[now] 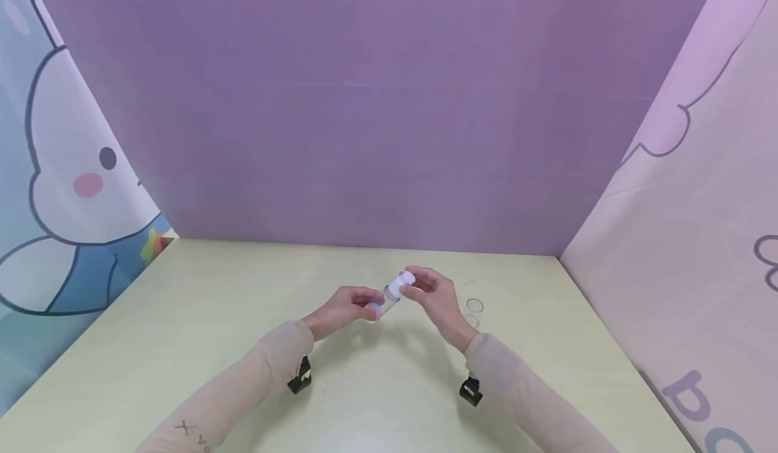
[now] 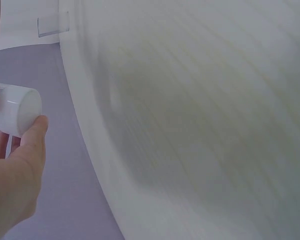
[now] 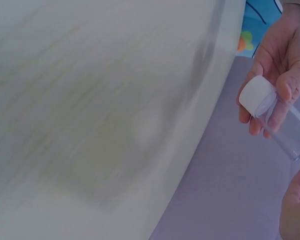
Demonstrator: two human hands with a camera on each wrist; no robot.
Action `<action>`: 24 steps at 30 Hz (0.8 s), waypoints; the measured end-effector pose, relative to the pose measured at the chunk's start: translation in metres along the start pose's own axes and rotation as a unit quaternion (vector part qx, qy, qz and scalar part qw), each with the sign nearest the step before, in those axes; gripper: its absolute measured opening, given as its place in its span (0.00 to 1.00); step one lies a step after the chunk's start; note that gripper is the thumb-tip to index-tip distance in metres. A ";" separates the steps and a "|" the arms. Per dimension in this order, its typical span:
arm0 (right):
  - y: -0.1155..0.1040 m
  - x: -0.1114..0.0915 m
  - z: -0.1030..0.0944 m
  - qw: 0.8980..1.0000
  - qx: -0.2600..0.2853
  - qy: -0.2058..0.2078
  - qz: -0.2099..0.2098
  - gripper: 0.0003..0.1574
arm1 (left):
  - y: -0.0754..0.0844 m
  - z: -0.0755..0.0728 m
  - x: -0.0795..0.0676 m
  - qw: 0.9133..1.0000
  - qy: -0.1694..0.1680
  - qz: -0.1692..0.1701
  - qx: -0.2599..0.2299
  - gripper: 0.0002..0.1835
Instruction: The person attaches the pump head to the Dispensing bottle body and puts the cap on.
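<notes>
A slim clear bottle (image 1: 389, 306) with white ends is held tilted between both hands above the table. My left hand (image 1: 344, 311) grips its lower white end (image 2: 21, 111), thumb on one side and fingers on the other. At the upper end, my right hand (image 1: 439, 302) pinches the white top (image 1: 401, 283) between thumb and fingers. In the right wrist view the see-through body (image 3: 290, 134) spans the space between the left hand (image 3: 282, 65) and the right hand (image 3: 295, 212), which is partly cut off by the frame.
On the pale table (image 1: 243, 291), just right of the right forearm, lies a clear round-rimmed cover (image 1: 475, 306). A purple panel (image 1: 365, 115) stands along the back edge. Printed cloths rise at the left and right sides.
</notes>
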State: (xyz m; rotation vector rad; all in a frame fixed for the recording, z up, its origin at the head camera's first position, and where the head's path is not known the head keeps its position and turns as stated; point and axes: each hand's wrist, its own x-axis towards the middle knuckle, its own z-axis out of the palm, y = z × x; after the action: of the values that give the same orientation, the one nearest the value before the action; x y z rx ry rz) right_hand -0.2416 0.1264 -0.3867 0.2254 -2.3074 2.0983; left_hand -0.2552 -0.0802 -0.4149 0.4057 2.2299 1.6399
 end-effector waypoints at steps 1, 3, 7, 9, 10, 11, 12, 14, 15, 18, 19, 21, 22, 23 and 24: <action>0.000 0.000 0.000 1.000 -0.002 0.000 0.000 0.26 | 0.000 0.000 0.000 1.000 0.000 -0.002 -0.002 0.20; 0.000 -0.001 -0.001 1.000 -0.004 -0.001 0.001 0.25 | -0.001 0.000 0.001 1.000 -0.001 -0.001 -0.004 0.20; -0.001 -0.002 -0.001 1.000 -0.002 0.000 0.003 0.24 | -0.003 0.000 0.002 1.000 -0.001 0.000 -0.004 0.19; 0.000 -0.002 -0.001 1.000 -0.001 0.002 0.001 0.24 | -0.004 0.001 0.002 1.000 -0.001 0.003 -0.003 0.19; 0.000 -0.002 -0.001 1.000 0.000 0.001 -0.001 0.24 | -0.004 0.001 0.002 1.000 0.000 0.002 -0.002 0.19; 0.000 -0.001 -0.001 1.000 -0.001 0.002 -0.003 0.24 | -0.005 0.001 0.002 1.000 0.001 0.001 -0.003 0.19; 0.001 -0.001 -0.001 1.000 -0.001 0.003 -0.004 0.24 | -0.005 0.001 0.002 1.000 0.002 0.000 -0.003 0.19; 0.002 0.000 -0.001 1.000 -0.003 0.002 -0.005 0.23 | -0.005 0.001 0.002 1.000 0.004 -0.004 -0.003 0.19; 0.002 0.000 0.000 1.000 -0.004 0.002 -0.006 0.23 | -0.004 0.001 0.002 1.000 0.005 -0.006 -0.003 0.18; 0.001 0.000 0.000 1.000 -0.008 0.003 -0.006 0.23 | -0.004 0.001 0.002 1.000 0.005 -0.007 -0.003 0.18; 0.001 0.000 0.000 1.000 -0.008 0.003 -0.006 0.24 | -0.005 0.000 0.002 1.000 0.005 -0.006 -0.001 0.18; 0.001 0.000 0.000 1.000 -0.008 0.004 -0.007 0.24 | -0.005 0.000 0.002 1.000 0.004 -0.006 0.002 0.18; 0.001 0.000 0.000 1.000 -0.007 0.004 -0.007 0.24 | -0.004 0.000 0.002 1.000 0.004 -0.005 0.003 0.18; 0.001 0.000 0.000 1.000 -0.006 0.004 -0.007 0.24 | -0.004 0.000 0.002 1.000 0.004 -0.006 0.004 0.18; 0.001 0.001 0.000 1.000 -0.005 0.003 -0.006 0.24 | -0.004 0.000 0.002 1.000 0.004 -0.006 0.004 0.19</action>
State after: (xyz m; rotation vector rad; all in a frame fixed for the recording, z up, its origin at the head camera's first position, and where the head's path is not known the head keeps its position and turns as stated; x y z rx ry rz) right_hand -0.2422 0.1259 -0.3875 0.2302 -2.3073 2.0780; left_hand -0.2571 -0.0809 -0.4187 0.3888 2.2418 1.6300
